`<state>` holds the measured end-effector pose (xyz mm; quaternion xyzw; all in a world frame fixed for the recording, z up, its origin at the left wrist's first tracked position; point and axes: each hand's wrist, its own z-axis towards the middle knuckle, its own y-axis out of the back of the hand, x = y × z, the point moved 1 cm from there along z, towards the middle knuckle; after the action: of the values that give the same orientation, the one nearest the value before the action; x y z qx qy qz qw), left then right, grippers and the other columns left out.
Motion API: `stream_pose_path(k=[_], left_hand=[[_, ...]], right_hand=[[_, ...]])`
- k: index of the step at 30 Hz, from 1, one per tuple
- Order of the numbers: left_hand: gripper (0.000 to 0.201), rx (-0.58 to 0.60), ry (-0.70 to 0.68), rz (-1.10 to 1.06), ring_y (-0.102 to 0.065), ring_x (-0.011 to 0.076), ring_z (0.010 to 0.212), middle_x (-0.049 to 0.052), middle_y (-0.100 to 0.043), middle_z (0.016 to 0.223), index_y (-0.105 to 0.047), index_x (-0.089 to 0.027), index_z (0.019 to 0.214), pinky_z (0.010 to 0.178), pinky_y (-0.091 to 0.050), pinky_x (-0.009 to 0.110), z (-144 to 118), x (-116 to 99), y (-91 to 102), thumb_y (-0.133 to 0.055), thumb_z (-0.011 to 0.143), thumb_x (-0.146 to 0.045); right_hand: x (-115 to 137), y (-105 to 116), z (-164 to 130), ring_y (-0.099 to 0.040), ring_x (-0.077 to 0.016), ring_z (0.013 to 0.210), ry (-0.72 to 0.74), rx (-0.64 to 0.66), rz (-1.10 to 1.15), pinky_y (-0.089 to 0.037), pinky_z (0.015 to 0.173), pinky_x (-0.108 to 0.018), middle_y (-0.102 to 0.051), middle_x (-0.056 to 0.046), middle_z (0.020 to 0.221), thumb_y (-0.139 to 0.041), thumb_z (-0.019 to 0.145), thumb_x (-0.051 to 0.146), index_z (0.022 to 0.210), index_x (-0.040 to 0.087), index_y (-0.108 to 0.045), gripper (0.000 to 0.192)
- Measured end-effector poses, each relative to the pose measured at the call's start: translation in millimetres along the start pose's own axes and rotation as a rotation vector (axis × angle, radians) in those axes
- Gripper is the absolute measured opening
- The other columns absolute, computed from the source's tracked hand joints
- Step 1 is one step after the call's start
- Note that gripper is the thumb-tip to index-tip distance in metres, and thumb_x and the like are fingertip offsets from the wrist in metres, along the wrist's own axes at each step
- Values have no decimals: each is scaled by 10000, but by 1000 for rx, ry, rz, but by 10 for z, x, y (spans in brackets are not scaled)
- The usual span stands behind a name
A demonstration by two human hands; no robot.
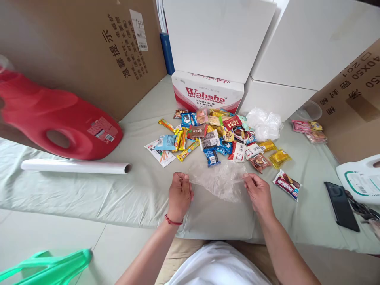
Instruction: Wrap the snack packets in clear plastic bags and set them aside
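A clear plastic bag (221,180) is stretched between my two hands, above the cloth at the near side of a snack pile. My left hand (180,194), with a red cord at the wrist, pinches its left corner. At the opposite corner my right hand (257,192) grips the bag between thumb and fingers. Just beyond lie several wrapped snacks, among them a brown packet (198,131), a blue packet (211,157) and a yellow wrapped bar (189,150). A dark red and white snack pack (287,184) rests apart, to the right of my right hand.
Crumpled clear bags (265,123) sit right of the pile, before white boxes (279,95) and a Wahaha carton (208,93). At left are a red detergent bottle (59,118) and a white tube (75,166). A phone (342,206) and white jug (360,178) lie right.
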<state>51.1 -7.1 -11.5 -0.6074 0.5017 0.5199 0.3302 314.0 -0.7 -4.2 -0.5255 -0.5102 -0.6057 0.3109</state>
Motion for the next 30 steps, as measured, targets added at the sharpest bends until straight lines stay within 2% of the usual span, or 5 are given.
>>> stream_pose_path(k=[7,13,20,25,30], left_hand=[[254,141,-124,150,-470,107,413,-92,-498,620,-424,-252,905,482,-372,248,229,-1,324,-472,962,-495],[253,225,-133,235,-571,167,534,-56,-580,629,-443,-259,904,585,-413,285,304,52,310,-433,975,-502],[225,222,-152,388,-570,204,556,-52,-577,562,-453,-265,894,646,-414,309,294,-23,242,-411,966,-474],[194,186,-157,376,-562,202,544,-49,-572,541,-472,-267,870,632,-399,296,273,-42,232,-448,951,-442],[173,168,-138,267,-556,179,517,-49,-572,547,-493,-260,858,585,-407,276,268,-8,213,-500,929,-418]], right_hand=[[-164,268,78,-478,-138,606,3,-34,-88,-384,584,-251,-568,21,645,-686,832,638,860,168,-723,472],[-260,339,281,-536,-171,644,4,42,-245,-419,628,-281,-647,-6,696,-648,828,664,928,164,-747,519],[297,512,562,-642,-224,814,237,-249,-448,-474,786,-331,-750,-81,923,-543,919,601,974,190,-735,457],[756,-96,811,-609,-220,839,459,148,-621,-425,788,-312,-726,-71,838,-484,966,604,826,208,-751,497],[718,-845,1058,-521,-156,611,307,474,-722,-340,611,-265,-615,-8,598,-757,794,493,649,204,-691,330]])
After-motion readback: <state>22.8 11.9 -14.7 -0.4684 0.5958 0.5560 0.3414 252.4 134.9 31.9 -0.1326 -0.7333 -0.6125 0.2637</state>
